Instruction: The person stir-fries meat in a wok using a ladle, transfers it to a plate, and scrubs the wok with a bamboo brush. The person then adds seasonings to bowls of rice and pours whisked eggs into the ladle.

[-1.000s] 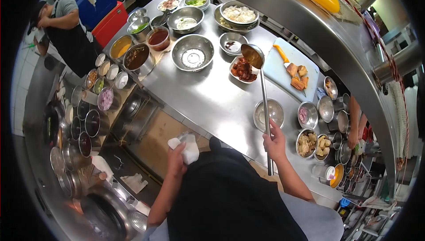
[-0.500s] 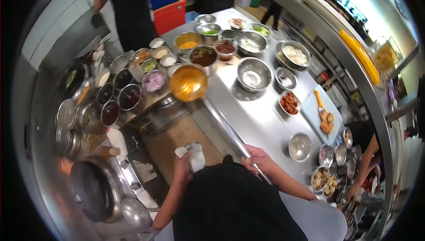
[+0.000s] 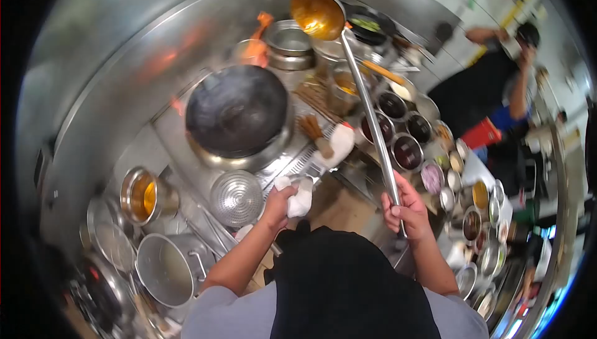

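Note:
My right hand [image 3: 407, 209] is closed around the lower handle of a long metal ladle [image 3: 375, 124]. The ladle's bowl is raised high at the back, over pots and bowls, and its inside looks orange-brown. Bunched in my left hand [image 3: 278, 207] is a white cloth [image 3: 300, 196], held in front of my apron. A dark wok [image 3: 237, 112] sits on the burner ahead and to the left, with a haze like steam or smoke above it. Just left of the cloth lies a round perforated metal strainer [image 3: 237, 198].
Orange flame [image 3: 256, 50] shows behind the wok. At lower left stand a pot of yellow liquid [image 3: 144, 196] and a large grey pot [image 3: 168, 269]. Sauce containers [image 3: 407, 151] line the right side. A person in a dark apron [image 3: 479, 93] stands at the back right.
My view has turned left from the prep table to the stove. The ladle has swung over to the stove side, still in my right hand. My left hand keeps the cloth.

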The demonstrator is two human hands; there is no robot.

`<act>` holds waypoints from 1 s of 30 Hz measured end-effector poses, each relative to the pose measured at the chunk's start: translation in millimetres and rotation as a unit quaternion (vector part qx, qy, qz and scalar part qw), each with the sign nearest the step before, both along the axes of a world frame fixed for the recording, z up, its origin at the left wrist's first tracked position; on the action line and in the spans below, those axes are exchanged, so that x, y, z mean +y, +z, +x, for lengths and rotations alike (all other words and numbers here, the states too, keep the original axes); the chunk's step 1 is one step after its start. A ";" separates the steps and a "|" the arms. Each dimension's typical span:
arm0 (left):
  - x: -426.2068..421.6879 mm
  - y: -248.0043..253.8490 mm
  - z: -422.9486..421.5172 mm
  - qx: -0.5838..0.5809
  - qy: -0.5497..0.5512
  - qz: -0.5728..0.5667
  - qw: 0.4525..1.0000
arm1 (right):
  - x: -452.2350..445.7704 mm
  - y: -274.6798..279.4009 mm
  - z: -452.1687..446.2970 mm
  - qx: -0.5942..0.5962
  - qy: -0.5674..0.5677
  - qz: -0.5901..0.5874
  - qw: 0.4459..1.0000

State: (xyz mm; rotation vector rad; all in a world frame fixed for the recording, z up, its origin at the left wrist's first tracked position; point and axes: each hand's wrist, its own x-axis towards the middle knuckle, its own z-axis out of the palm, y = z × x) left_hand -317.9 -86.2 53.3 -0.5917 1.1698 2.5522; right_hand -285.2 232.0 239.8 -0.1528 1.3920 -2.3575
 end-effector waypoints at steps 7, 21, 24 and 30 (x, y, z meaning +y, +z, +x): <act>-46.3 -4.7 36.6 -0.049 0.250 0.032 0.966 | -81.6 -31.3 -161.1 0.084 0.069 0.215 0.970; 53.1 -0.3 -1.2 -0.124 0.449 -0.133 0.875 | -269.8 -164.8 -595.8 -0.029 0.219 0.256 0.941; 74.8 -8.7 -19.1 -0.122 0.450 -0.116 0.877 | -262.8 -168.3 -632.1 -0.226 0.231 0.060 0.944; 89.0 -36.8 -42.8 -0.095 0.419 -0.179 0.885 | -216.2 -167.0 -598.4 0.060 0.146 0.311 0.937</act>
